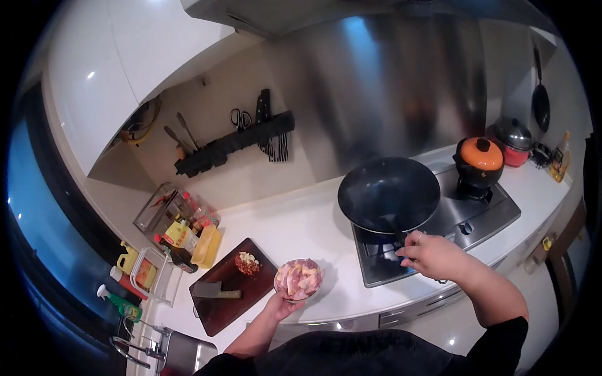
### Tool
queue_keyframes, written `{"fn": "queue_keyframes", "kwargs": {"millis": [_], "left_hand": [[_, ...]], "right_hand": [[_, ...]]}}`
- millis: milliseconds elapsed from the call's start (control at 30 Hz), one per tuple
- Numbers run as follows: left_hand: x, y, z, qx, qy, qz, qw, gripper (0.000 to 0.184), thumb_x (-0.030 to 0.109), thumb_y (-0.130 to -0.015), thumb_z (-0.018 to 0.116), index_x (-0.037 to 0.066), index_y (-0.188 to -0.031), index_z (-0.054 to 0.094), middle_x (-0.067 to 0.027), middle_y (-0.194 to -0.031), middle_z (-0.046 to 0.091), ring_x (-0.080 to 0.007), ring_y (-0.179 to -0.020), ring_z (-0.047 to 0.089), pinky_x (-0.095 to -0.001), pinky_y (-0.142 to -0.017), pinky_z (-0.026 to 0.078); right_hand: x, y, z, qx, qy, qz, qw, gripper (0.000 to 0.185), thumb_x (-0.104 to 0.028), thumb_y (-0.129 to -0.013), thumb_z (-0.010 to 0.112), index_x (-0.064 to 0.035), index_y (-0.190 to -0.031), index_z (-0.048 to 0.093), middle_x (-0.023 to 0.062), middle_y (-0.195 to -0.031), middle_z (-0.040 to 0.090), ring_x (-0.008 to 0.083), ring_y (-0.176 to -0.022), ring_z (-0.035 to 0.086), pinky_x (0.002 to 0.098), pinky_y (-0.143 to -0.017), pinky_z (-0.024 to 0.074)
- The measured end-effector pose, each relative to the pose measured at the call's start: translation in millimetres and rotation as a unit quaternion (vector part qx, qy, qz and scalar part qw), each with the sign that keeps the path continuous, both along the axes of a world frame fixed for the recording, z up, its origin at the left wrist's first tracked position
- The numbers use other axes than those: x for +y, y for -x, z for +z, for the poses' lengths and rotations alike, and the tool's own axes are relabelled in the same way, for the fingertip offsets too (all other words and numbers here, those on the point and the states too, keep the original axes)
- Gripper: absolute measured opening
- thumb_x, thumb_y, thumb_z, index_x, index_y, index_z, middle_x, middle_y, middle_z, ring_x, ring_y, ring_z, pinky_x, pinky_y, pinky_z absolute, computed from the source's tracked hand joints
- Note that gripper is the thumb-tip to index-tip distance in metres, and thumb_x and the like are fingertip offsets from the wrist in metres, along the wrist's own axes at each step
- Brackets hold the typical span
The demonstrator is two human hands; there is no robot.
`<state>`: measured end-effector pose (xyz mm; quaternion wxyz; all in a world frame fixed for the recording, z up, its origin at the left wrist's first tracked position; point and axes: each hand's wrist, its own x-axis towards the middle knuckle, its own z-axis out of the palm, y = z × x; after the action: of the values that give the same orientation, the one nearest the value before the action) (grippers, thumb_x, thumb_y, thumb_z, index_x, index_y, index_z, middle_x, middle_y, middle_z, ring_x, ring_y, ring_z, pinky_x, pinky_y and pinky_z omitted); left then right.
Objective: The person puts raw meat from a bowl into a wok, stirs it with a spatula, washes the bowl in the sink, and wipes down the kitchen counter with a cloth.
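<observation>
My left hand [284,308] holds up a bowl of raw meat pieces [299,279] from below, beside the right edge of a dark cutting board [213,316]. The heaped pink meat hides most of the bowl. A black wok [389,195] sits on the left burner of the steel gas stove [376,271], its inside dark with no food visible. At the wok's near side, my right hand [429,254] has its fingers curled round the end of the handle [399,237]. On the board lie a cleaver [215,290] and a small heap of chopped red and pale seasonings [248,263].
An orange-lidded pot [480,164] stands on the right burner. Bottles, a yellow container [205,247] and a wire rack line the left wall. The sink [185,352] is at lower left. A knife rack [235,145] hangs on the back wall.
</observation>
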<state>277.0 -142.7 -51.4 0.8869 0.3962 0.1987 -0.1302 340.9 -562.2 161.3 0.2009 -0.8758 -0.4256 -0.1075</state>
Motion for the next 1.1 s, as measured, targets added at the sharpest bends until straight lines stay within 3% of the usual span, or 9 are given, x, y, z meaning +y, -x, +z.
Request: {"fn": "queue_keyframes", "kwargs": {"millis": [167,267,567,600,800,1033,1100], "left_hand": [[0.0,0.2,0.6,0.014,0.006,0.000,1.000,0.047,0.002,-0.071,0.043,0.003,-0.118,0.038,-0.0160,-0.112,0.050,-0.0303,-0.098,0.053,-0.0426,-0.075,0.051],[-1.9,0.4,3.1,0.023,0.005,0.011,1.000,0.050,0.002,-0.070,0.043,0.005,-0.120,0.038,-0.0154,-0.114,0.049,-0.0299,-0.099,0.052,-0.0427,-0.075,0.051],[-2.8,3.0,4.7,-0.021,0.019,-0.009,1.000,0.048,0.004,-0.070,0.047,0.004,-0.118,0.039,-0.0155,-0.112,0.050,-0.0309,-0.098,0.053,-0.0416,-0.077,0.051],[-13.0,4.7,20.7,-0.002,0.022,0.004,1.000,0.049,0.004,-0.069,0.046,0.004,-0.118,0.040,-0.0148,-0.111,0.051,-0.0304,-0.097,0.054,-0.0408,-0.076,0.051],[-1.2,-0.8,3.3,-0.005,0.000,-0.003,1.000,0.050,0.007,-0.070,0.040,0.009,-0.120,0.039,-0.0138,-0.112,0.050,-0.0311,-0.097,0.053,-0.0445,-0.074,0.050],[15.1,-9.4,11.3,0.015,-0.031,-0.076,0.997,0.058,0.011,-0.065,0.040,0.000,-0.122,0.034,-0.0206,-0.117,0.045,-0.0378,-0.100,0.051,-0.0482,-0.077,0.048],[16.3,-9.7,11.6,0.021,-0.031,-0.069,0.997,0.056,0.010,-0.065,0.042,-0.001,-0.119,0.037,-0.0202,-0.112,0.050,-0.0358,-0.097,0.053,-0.0478,-0.076,0.050]], "right_hand": [[-0.5,2.7,6.2,0.039,0.031,-0.013,0.999,0.021,-0.024,-0.078,0.058,-0.0109,-0.094,0.061,0.0087,-0.093,0.052,0.0269,-0.073,0.057,0.0352,-0.066,0.0468],[0.1,2.9,4.2,0.000,0.014,0.000,1.000,0.021,-0.024,-0.078,0.057,-0.0079,-0.091,0.061,0.0068,-0.087,0.051,0.0249,-0.068,0.057,0.0344,-0.062,0.0478],[1.8,0.0,-3.8,-0.002,0.010,0.007,1.000,0.020,-0.024,-0.079,0.056,-0.0083,-0.091,0.061,0.0088,-0.089,0.052,0.0262,-0.070,0.057,0.0356,-0.062,0.0471],[0.9,1.4,-1.1,0.000,0.003,0.018,1.000,0.020,-0.023,-0.079,0.056,-0.0075,-0.090,0.060,0.0099,-0.088,0.051,0.0275,-0.071,0.056,0.0362,-0.062,0.0467],[1.5,1.8,-2.9,0.017,0.005,0.013,1.000,0.017,-0.022,-0.080,0.054,-0.0069,-0.087,0.058,0.0105,-0.088,0.050,0.0292,-0.072,0.056,0.0367,-0.064,0.0462],[7.0,2.7,3.7,0.020,0.019,0.005,1.000,0.020,-0.024,-0.081,0.052,-0.0068,-0.088,0.059,0.0107,-0.088,0.050,0.0290,-0.071,0.056,0.0366,-0.066,0.0465],[7.4,2.8,4.8,0.023,0.022,0.004,0.999,0.020,-0.024,-0.081,0.052,-0.0066,-0.087,0.059,0.0108,-0.088,0.051,0.0290,-0.072,0.056,0.0367,-0.066,0.0466]]}}
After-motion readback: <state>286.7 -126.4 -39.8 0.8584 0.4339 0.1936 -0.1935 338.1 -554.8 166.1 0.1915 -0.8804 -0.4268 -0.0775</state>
